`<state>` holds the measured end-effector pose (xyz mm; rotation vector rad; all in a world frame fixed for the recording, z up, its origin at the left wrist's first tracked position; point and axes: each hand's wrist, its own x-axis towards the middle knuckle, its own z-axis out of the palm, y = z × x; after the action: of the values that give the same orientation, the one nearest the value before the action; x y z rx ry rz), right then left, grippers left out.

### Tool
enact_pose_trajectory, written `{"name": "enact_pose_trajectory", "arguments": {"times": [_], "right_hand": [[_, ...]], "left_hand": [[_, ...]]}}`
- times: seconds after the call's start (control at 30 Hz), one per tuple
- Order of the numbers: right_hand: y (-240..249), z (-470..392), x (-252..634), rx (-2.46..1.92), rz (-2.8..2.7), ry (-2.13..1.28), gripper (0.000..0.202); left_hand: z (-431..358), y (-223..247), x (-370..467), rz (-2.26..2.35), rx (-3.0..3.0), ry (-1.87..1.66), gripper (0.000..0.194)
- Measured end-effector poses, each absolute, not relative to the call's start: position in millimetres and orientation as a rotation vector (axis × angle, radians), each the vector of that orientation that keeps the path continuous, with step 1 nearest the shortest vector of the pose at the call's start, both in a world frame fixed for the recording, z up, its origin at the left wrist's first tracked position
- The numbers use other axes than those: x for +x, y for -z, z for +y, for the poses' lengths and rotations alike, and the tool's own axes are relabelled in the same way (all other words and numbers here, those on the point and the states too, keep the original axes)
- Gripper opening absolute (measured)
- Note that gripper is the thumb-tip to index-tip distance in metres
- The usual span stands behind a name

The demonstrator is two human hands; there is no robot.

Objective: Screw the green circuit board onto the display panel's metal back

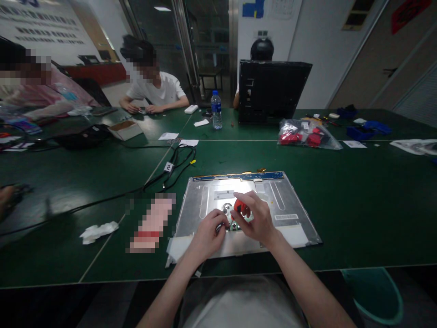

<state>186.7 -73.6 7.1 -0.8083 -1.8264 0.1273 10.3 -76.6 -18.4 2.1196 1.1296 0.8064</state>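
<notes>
A flat metallic panel (191, 218) with a blue circuit strip (262, 176) along its far edge lies on the green table. Over its middle, my right hand (256, 216) holds a red-handled tool (240, 206) between thumb and fingers. Beside it on the left, my left hand (211, 230) is closed at a small green board (235, 225) on the panel; what its fingers grip is too small to make out. White strips (293, 235) run along the panel's near edge. The tip of the red tool is mostly hidden near the board.
Black cables (129, 193) cross the table (358, 200) left of the panel, near crumpled tissue (99, 231). Beyond stand a water bottle (216, 110), a black monitor (273, 91) and a plastic bag with red items (309, 134). People sit across the table and at left.
</notes>
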Motion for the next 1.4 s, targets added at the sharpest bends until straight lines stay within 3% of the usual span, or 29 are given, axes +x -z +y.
{"name": "enact_pose_trajectory", "arguments": {"times": [0.83, 1.1, 1.4], "right_hand": [[-8.2, -73.9, 188.2, -0.820, -1.838, -0.123, 0.043], [-9.4, -76.1, 188.0, -0.827, -1.855, -0.231, 0.051], [-7.8, -74.0, 187.9, -0.813, -1.811, -0.145, 0.044]], "left_hand": [[-76.9, 18.2, 11.1, 1.156, 2.129, -0.826, 0.024], [-76.4, 18.5, 11.0, 1.152, 2.141, -0.820, 0.025], [-76.3, 17.4, 11.8, 1.154, 2.133, -0.815, 0.024]]}}
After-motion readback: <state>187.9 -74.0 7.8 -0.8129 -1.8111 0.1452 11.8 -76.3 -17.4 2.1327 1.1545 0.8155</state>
